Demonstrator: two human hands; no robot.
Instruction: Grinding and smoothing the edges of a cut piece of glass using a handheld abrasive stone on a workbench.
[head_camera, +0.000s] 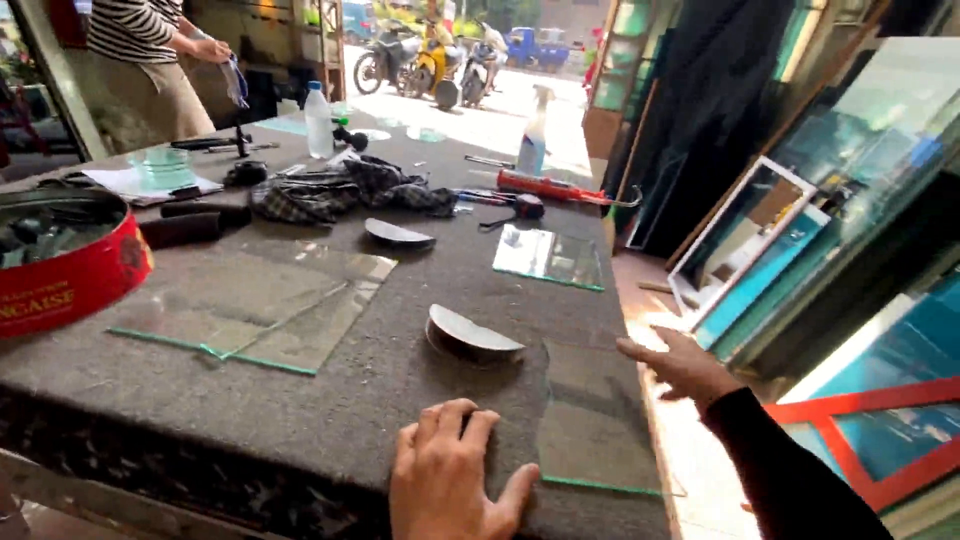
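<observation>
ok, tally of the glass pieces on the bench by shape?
Flat clear panes: 3, a large one, a small one, and one under the hands
Half-round pieces: 2, near and far
Total: 5
Left hand and right hand lie open at the near pane.

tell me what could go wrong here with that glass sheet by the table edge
1. The glass sheet lies at the table's right edge. The right hand is at its outer side, so a nudge could slide it off.
2. Both hands are bare. The left hand rests flat beside the sheet's greenish cut edge, which could slice a finger.
3. The curved glass offcut sits close above the left hand and may be easy to brush against.
</observation>
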